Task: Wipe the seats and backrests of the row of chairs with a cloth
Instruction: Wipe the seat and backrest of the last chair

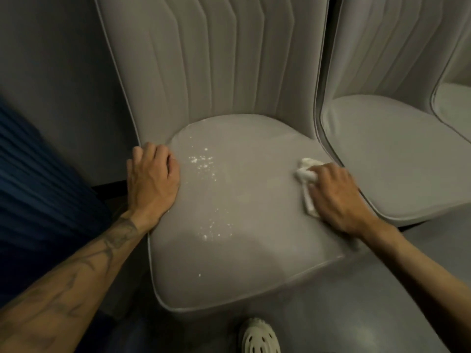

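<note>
- My left hand (153,179) lies palm down on the left edge of the seat (242,238), left of the frame's centre, close to where the backrest (216,59) rises. The fingers are loosely bent and hold nothing. My thumb is out of sight, so I cannot tell whether it hooks the rim.
- My right hand (336,197) is at the right of centre, fingers curled over the white cloth (307,174), holding it bunched and pressed down on the seat.
- The cloth sits on the right part of the seat. One crumpled end sticks out past my fingertips, and a strip shows along the left side of my hand.
- White specks (201,159) lie scattered on the grey seat between my hands, nearer the left one, with more lower down toward the front edge.
- The ribbed backrest fills the upper middle of the frame.
- A second chair (395,154) of the same kind stands just beside, at the right.
- Blue pleated fabric (38,187) fills the left edge.
- A pale perforated shoe (258,336) shows at the bottom centre on the grey floor (382,289).
</note>
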The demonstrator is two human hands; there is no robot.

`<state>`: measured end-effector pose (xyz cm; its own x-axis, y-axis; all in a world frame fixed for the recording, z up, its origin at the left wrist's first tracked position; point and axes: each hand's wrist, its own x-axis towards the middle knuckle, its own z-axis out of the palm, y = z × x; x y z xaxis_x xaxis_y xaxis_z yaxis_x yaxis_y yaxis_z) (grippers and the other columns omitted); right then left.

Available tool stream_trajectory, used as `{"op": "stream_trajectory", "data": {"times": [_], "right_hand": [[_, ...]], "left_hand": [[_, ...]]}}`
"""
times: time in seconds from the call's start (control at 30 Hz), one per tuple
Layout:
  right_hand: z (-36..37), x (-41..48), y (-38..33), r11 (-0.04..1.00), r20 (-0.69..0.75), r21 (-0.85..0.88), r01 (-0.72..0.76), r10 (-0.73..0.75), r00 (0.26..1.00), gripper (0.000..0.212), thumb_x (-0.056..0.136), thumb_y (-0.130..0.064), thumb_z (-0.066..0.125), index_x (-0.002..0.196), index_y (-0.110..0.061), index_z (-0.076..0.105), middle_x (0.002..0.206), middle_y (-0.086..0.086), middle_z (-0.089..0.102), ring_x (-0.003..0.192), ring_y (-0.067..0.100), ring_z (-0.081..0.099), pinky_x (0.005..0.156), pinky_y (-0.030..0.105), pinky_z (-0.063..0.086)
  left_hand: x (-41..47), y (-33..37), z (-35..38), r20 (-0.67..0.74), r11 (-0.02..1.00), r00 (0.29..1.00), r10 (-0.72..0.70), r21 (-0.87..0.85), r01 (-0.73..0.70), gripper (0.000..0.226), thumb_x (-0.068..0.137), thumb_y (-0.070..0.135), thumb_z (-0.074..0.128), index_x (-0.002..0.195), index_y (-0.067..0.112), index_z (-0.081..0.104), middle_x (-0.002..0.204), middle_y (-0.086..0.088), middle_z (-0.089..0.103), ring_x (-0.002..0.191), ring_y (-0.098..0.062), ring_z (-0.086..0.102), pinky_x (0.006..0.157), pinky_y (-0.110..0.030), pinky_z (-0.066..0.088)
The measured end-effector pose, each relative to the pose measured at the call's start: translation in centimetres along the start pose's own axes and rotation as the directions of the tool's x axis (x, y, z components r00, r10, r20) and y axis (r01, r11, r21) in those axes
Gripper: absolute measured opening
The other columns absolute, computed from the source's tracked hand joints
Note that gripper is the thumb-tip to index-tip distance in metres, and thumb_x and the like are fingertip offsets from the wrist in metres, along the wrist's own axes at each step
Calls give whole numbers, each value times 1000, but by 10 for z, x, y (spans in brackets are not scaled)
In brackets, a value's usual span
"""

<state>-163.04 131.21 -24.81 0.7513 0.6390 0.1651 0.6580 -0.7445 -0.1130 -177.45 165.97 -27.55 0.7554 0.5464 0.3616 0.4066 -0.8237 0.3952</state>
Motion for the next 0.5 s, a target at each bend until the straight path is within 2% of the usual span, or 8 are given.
{"op": "stream_trajectory", "data": {"times": [0.03,0.07,0.17,0.23,0.3,0.37,0.43,0.5], "right_hand": [[0,-4,6,997,-18,-6,-80,79,997,42,102,-39,28,126,-11,50,122,14,47,106,38,49,90,47,39],[2,-10,-3,996,-26,-7,-90,89,996,47,101,-41,26,127,-10,50,123,15,47,107,39,49,90,47,40],[18,-29,-77,981,-1,125,147,-148,989,43,101,-37,32,136,-18,47,139,7,45,116,30,47,96,45,39],[25,-42,-119,925,-4,183,332,-337,941,32,104,-34,36,132,-23,46,134,0,44,106,23,46,90,42,40],[16,-45,-117,904,39,173,390,-402,915,29,106,-37,35,131,-26,45,127,-2,45,99,20,44,85,39,37],[8,-45,-81,940,22,144,309,-315,949,32,103,-35,38,132,-25,46,127,-1,45,102,22,47,85,38,35],[0,-48,-40,991,-2,86,104,-104,995,37,102,-41,32,128,-21,48,124,0,44,102,27,48,84,40,35],[-1,-52,-37,998,-25,63,1,0,1000,38,101,-43,30,126,-21,47,124,2,43,100,29,47,84,41,36]], "left_hand": [[0,0,1,-1,1000,1000,-1,-1,1,24,107,23,43,85,14,45,96,-11,51,95,-29,41,83,-51,39],[0,-1,1,-5,1000,1000,-1,-4,1,25,107,23,42,84,14,44,95,-11,50,95,-28,40,82,-51,39],[0,-2,3,-26,1000,1000,16,-8,-16,25,106,23,42,82,16,41,93,-6,46,91,-22,33,80,-46,35],[0,-3,4,-35,1000,999,21,-2,-21,25,107,23,42,82,17,40,93,-6,45,91,-20,30,79,-45,33],[0,-4,5,-43,1000,999,28,3,-28,25,107,23,42,82,17,41,93,-6,44,91,-19,28,79,-44,30],[0,-5,6,-50,1000,998,28,4,-28,25,107,24,41,82,17,40,92,-4,42,90,-18,28,78,-42,29],[0,-4,6,-55,1000,998,23,1,-23,26,106,24,40,81,18,39,91,-3,42,90,-19,28,78,-42,29],[0,-2,6,-50,1000,999,3,2,-3,26,106,25,39,81,17,39,91,-6,44,91,-21,31,79,-44,32]]}}
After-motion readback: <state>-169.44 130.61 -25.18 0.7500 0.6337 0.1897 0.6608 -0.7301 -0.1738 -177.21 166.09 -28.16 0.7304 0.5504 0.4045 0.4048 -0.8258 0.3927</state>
